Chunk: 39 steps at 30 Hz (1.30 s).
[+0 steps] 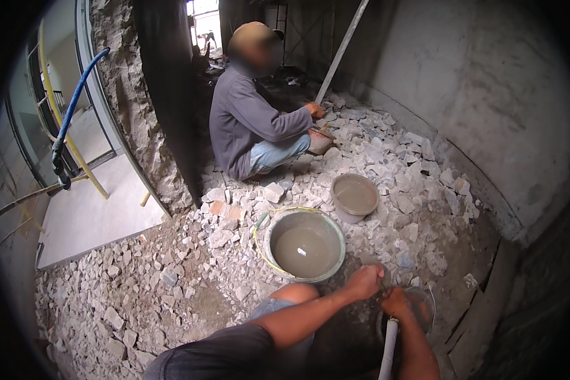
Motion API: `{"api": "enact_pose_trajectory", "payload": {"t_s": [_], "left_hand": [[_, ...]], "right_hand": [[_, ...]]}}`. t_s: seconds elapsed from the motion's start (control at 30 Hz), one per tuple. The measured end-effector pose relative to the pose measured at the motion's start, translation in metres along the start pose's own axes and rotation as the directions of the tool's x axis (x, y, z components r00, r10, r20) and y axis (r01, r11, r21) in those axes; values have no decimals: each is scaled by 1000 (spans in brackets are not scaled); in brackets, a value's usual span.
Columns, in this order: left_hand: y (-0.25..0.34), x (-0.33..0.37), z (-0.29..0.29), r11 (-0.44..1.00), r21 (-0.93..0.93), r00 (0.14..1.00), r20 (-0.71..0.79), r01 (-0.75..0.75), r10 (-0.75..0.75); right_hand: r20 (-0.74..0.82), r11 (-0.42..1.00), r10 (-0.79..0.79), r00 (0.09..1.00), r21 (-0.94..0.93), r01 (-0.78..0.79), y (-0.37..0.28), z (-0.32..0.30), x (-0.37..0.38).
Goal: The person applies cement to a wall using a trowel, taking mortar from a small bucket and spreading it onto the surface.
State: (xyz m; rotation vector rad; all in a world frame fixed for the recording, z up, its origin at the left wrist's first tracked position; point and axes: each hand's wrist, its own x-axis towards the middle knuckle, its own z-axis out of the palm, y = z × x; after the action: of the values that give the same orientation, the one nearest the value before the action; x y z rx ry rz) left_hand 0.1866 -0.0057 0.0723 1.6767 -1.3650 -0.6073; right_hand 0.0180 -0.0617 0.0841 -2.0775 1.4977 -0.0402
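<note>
Left hand (365, 281) was curled, fingers pressed together, knuckles up, at the near rim of a small dark pan (424, 303) on the rubble floor (171, 278). Whether it pinched anything could not be told; the fingertips were hidden. Right hand (396, 303) was just beside it, closed around the top of a pale pipe or handle (388, 351) that ran down toward the lower edge of the view. Both hands nearly touched over the pan.

Just ahead of the left hand stood a large green-rimmed basin (305, 244), filled with grey, murky liquid, a yellow hose (258, 235) looped along its far-left rim. Further ahead and to the right of both hands sat a smaller bowl (354, 195), also holding grey liquid.

Judgement on progress: both vessels appeared already filled or mixed; the pan at the hands looked mostly dark, contents unclear. The floor remained covered in loose broken stone, with no finished surface visible near the hands, so most of the work seemed left.

Well beyond the basin another person (250, 123) in a grey top crouched, one hand at the rubble by the wall (487, 95).
</note>
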Motion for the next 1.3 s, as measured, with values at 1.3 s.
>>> {"api": "enact_pose_trajectory", "payload": {"t_s": [1.3], "left_hand": [[11, 10, 1, 1000, -3, 984, -175, -20, 20]], "right_hand": [[-281, 992, -96, 955, -105, 69, 13, -34, -11]]}}
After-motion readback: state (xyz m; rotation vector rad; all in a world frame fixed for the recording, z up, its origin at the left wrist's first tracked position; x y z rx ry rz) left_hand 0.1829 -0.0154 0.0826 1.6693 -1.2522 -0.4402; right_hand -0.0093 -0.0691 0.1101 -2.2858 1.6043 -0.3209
